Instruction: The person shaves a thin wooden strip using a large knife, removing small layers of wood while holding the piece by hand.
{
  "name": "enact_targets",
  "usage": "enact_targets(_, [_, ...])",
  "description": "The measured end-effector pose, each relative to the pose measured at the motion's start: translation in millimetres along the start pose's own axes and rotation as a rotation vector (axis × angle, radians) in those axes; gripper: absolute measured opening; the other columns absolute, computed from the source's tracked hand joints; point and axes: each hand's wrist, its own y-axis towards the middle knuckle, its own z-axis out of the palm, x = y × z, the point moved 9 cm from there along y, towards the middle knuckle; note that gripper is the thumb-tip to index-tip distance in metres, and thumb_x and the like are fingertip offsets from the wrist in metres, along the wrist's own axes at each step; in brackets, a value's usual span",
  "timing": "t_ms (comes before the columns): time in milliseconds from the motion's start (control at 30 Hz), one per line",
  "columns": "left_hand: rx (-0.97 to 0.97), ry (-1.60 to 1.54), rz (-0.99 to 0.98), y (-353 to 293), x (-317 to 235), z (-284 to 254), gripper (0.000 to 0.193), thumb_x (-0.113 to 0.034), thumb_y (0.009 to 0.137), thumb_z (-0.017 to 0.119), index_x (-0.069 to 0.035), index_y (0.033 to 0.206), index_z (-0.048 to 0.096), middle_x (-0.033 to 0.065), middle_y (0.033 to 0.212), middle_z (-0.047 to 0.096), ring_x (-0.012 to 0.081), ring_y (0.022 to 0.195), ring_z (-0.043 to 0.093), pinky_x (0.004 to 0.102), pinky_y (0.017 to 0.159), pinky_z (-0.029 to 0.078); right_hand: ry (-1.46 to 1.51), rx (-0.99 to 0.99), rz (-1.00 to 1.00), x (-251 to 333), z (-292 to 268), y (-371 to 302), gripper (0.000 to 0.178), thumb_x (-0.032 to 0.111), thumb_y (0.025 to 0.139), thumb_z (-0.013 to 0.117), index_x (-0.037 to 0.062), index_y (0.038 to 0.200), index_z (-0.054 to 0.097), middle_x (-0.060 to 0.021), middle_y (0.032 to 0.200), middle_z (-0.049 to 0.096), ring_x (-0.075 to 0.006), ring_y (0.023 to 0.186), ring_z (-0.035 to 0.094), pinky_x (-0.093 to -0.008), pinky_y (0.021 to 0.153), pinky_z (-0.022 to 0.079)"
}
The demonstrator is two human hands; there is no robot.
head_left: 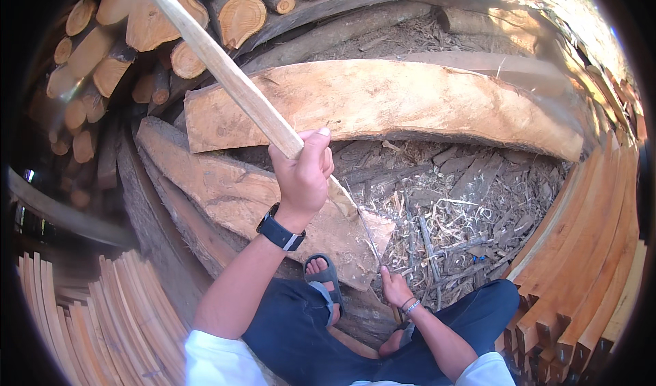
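Note:
My left hand (305, 174) is wrapped round a long, pale squared wooden stick (236, 85), which slants up to the far left. Its lower end shows just beyond my fist, over a slab of sawn wood. My right hand (398, 290) is lower and to the right, closed round the handle of a long, thin-bladed knife (372, 241), seen nearly edge-on. The blade points up and left toward the stick's lower end; whether they touch I cannot tell. A dark watch (281, 232) is on my left wrist.
A thick curved plank (369, 102) lies across the far side, and a flat slab (225, 188) by my feet. Logs (239, 18) are piled far left. Sawn strips (102, 317) stand near left, stacked boards (574, 249) at right. Shavings and bark (451, 208) cover the ground.

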Motion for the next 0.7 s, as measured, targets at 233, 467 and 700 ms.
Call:
enact_targets(233, [0.07,-0.006,-0.037,1,3,8,0.043,-0.011,0.091,0.044,-0.011,0.051,0.027,-0.0013,0.043,0.024,0.0087,0.036,0.019,0.0265,0.038,0.02,0.721,0.409,0.334,-8,28,-5,0.063,0.064,0.092,0.033,0.0084,0.064,0.042,-0.0033,0.05,0.041,-0.0154,0.037,0.039,-0.0296,0.037,0.035])
enact_targets(467, [0.099,-0.007,-0.04,6,3,17,0.044,-0.013,0.093,0.042,-0.011,0.052,0.026,-0.0008,0.045,0.024,0.0094,0.037,0.019,0.0269,0.04,0.021,0.238,0.084,0.014,-35,8,23,0.062,0.069,0.089,0.033,0.0105,0.068,0.043,0.0,0.052,0.04,-0.0111,0.039,0.039,-0.0281,0.039,0.035])
enact_targets(700, [0.135,-0.042,-0.069,7,7,14,0.043,-0.015,0.094,0.04,-0.013,0.054,0.024,-0.0008,0.045,0.021,0.01,0.038,0.019,0.0275,0.041,0.02,0.998,0.701,0.442,0,26,-21,0.066,0.071,0.087,0.034,0.01,0.065,0.042,0.0,0.051,0.04,-0.0098,0.038,0.039,-0.0282,0.037,0.035])
